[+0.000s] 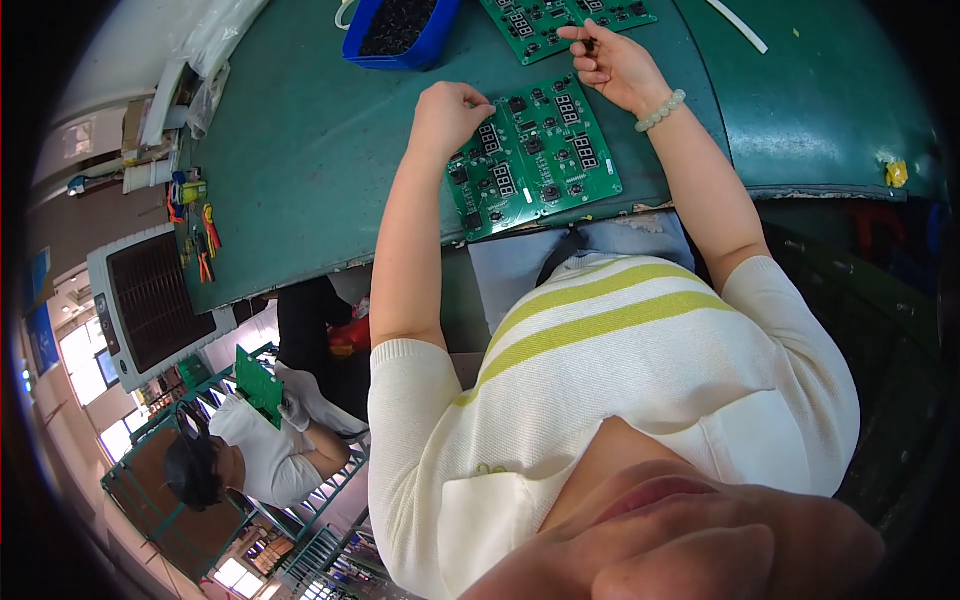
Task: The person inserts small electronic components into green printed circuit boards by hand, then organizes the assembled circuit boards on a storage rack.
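A green circuit board (540, 160) lies on the table in front of me, fitted with black display modules, round black parts and small components. My left hand (449, 120) is at its upper left corner, thumb and fingertips pinched together; whatever they grip is hidden. Beyond the board's upper right corner, my right hand (622, 72) is raised palm up with its fingers curled. A small black part (590, 46) shows between those fingers, too small to name more exactly. Past that hand lies a second green circuit board (535, 40), partly cut off by the picture's edge.
A blue bin (352, 47) of small black parts stands at the far side. Pliers and cutters (210, 230) lie at the table's left edge. A white strip (738, 26) is at far right. At lower left a co-worker (270, 455) in gloves holds a green board (258, 387).
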Tool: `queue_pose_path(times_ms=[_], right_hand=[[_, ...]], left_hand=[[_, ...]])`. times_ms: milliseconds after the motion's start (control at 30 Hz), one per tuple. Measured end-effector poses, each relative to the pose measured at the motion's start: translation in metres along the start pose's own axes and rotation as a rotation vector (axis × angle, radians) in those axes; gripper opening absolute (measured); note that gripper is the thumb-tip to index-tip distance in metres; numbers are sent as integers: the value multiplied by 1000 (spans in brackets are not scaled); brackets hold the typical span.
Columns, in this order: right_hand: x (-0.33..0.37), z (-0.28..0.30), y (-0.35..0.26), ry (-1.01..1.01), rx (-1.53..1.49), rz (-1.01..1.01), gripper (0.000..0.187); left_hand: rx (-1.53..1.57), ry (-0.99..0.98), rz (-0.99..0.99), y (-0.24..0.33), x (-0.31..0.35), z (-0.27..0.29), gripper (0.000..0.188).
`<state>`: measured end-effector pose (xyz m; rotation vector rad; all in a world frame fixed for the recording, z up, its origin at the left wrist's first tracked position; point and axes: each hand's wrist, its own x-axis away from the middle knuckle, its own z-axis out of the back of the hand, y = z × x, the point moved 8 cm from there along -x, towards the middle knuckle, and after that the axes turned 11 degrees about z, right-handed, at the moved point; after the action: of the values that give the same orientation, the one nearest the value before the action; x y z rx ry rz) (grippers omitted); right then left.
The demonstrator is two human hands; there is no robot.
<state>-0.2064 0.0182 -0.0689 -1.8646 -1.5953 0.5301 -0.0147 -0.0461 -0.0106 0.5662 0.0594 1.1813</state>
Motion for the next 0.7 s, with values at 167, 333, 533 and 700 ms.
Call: queue_pose_path(times_ms=[167, 333, 533, 700], right_hand=[[-5, 11, 6, 70, -4, -32, 28], [-2, 4, 8, -100, -147, -55, 21], [1, -6, 3, -95, 116, 15, 25], [6, -22, -7, -130, 334, 146, 22]], left_hand=[[-191, 113, -81, 10, 4, -3, 16], [29, 160, -49, 8, 9, 7, 16], [1844, -179, 491, -56, 17, 3, 26], [1939, -106, 473, -61, 45, 2, 25]])
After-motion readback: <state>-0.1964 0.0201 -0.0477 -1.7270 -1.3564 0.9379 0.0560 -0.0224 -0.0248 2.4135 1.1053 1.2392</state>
